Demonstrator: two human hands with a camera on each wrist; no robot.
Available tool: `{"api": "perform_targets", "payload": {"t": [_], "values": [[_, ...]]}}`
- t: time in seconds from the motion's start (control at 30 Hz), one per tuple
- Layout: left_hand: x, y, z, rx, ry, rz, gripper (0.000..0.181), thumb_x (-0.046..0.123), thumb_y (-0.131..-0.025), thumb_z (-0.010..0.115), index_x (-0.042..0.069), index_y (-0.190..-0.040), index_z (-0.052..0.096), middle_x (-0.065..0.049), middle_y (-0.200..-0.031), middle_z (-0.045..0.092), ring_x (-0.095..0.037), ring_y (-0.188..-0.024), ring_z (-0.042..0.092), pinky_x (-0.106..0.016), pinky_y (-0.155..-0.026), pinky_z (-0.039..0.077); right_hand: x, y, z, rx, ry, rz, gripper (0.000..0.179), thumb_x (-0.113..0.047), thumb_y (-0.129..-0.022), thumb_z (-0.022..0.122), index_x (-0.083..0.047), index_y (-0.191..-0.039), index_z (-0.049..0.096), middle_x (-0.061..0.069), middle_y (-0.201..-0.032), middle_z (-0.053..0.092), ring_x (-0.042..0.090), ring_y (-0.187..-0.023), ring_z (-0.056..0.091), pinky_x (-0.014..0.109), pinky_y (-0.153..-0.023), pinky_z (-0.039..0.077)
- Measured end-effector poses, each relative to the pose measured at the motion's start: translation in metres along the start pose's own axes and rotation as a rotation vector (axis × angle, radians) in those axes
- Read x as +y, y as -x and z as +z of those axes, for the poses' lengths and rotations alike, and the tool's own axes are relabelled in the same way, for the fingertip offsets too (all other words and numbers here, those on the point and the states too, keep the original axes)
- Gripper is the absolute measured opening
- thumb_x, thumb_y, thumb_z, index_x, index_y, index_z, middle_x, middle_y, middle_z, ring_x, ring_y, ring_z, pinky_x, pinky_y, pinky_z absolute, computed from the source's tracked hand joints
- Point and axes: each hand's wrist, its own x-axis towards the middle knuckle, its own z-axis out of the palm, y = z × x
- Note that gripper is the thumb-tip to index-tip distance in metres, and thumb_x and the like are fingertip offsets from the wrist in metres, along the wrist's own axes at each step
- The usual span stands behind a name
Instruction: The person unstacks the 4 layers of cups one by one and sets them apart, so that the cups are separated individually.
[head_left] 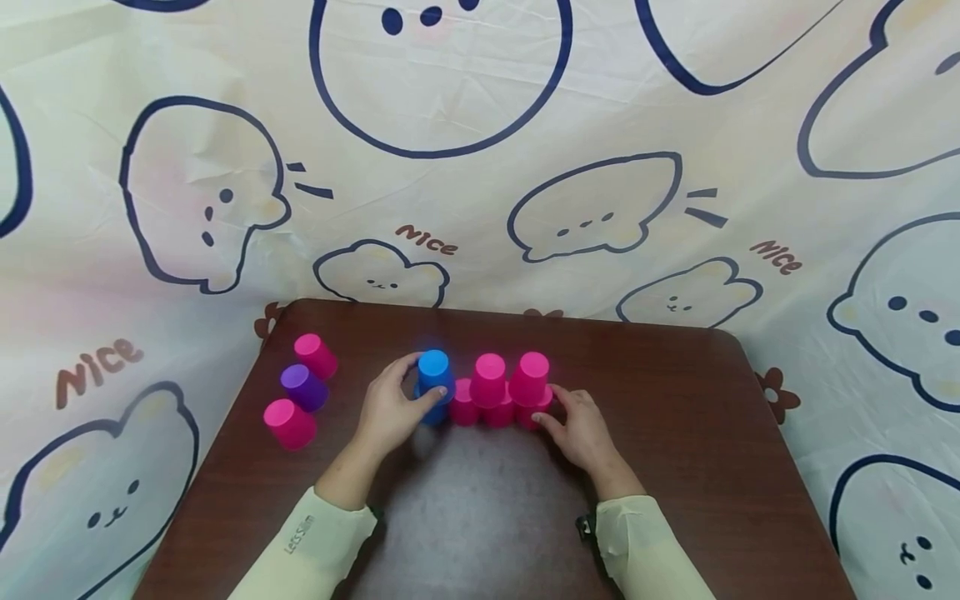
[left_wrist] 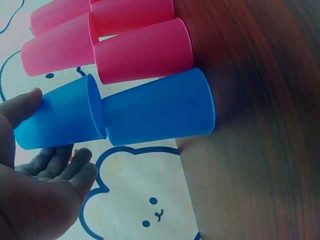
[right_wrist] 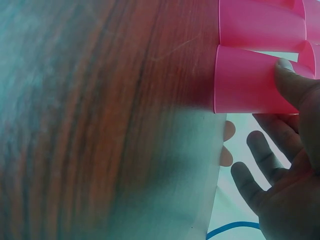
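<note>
An upside-down blue cup (head_left: 434,368) stands in the upper layer, held by my left hand (head_left: 388,414) with the thumb on one side and fingers on the other. Beneath it is a lower blue cup (left_wrist: 160,109), standing on the table. Two upper pink cups, one left (head_left: 490,379) and one right (head_left: 531,377), rest on a bottom row of pink cups (head_left: 464,405). At the row's right end, my right hand (head_left: 585,431) holds the bottom pink cup (right_wrist: 250,82) between thumb and index finger. Its other fingers are spread apart, off the cup.
Off to the left stand a pink cup (head_left: 316,357), a purple cup (head_left: 304,387) and a nearer pink cup (head_left: 289,424), all upside down. The dark brown table (head_left: 675,467) ends at a cartoon-printed cloth (head_left: 480,200) behind the cups.
</note>
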Motion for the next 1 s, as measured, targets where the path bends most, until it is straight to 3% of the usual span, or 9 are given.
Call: {"api": "perform_targets", "payload": {"t": [0.7,1.0], "values": [[-0.002,0.009,-0.01,0.016,0.024,-0.05,0.073,0.034,-0.089,0.083,0.011,-0.151,0.05,-0.014,-0.15,0.054,-0.038,-0.14,0.05,-0.061,-0.106,0.048,0.0,0.001,-0.001,-0.018,-0.006,0.028,0.066,-0.039,-0.092,0.08,-0.014,-0.148,0.056,0.01,-0.131,0.069,0.027,-0.117,0.056,0.05,-0.101,0.053],[-0.01,0.012,-0.016,0.034,0.018,-0.076,0.073,0.034,-0.091,0.081,0.01,-0.152,0.048,-0.016,-0.151,0.053,-0.04,-0.141,0.048,-0.061,-0.107,0.047,0.0,0.001,0.0,0.005,-0.009,0.006,0.065,-0.038,-0.091,0.081,-0.013,-0.147,0.058,0.01,-0.131,0.069,0.027,-0.116,0.057,0.051,-0.1,0.053]]}}
